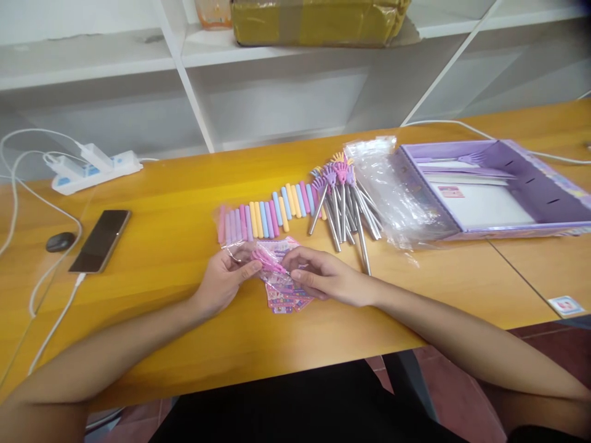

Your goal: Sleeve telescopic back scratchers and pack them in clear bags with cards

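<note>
Between my hands is a pink hand-shaped piece (270,261) inside clear plastic wrap. My left hand (226,277) pinches it from the left, thumb on top. From the right, my right hand (323,274) has its thumb and fingers closed at the piece's narrow end, by a small metallic tip. Beneath both hands lie pink and purple printed cards (281,301). Just behind is a row of pastel sticks (258,220) in pink, purple, blue and yellow. Metal rods with small colored hand-shaped heads (342,209) are piled to the right of the row.
Clear plastic bags (383,191) lie beside an open purple box (558,191) on the right. On the left are a phone (100,241), a black mouse (60,242), white cables and a power strip (96,172). A shelf (286,55) stands behind.
</note>
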{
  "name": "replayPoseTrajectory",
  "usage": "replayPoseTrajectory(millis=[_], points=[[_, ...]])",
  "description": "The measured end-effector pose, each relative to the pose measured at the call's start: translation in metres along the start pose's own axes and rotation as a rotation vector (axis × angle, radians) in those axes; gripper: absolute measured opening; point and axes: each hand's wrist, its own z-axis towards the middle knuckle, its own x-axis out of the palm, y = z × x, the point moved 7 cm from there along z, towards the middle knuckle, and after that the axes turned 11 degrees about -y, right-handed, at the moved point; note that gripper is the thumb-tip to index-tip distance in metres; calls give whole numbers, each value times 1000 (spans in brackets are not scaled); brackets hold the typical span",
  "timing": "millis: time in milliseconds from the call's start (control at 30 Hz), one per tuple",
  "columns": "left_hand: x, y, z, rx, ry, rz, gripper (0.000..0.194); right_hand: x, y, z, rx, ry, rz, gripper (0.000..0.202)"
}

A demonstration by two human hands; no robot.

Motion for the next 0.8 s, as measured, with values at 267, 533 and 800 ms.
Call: replayPoseTrajectory(millis=[267,533,800], points=[[-30,-32,33,141,-243,-170,38,-21,16,-2,-18,-17,100,39],[-38,-37,40,108,-256,-265,33,-20,22,-5,-30,84,61,58],[-16,-21,11,72,-184,-156,34,-25,3,9,-14,-41,2,49]])
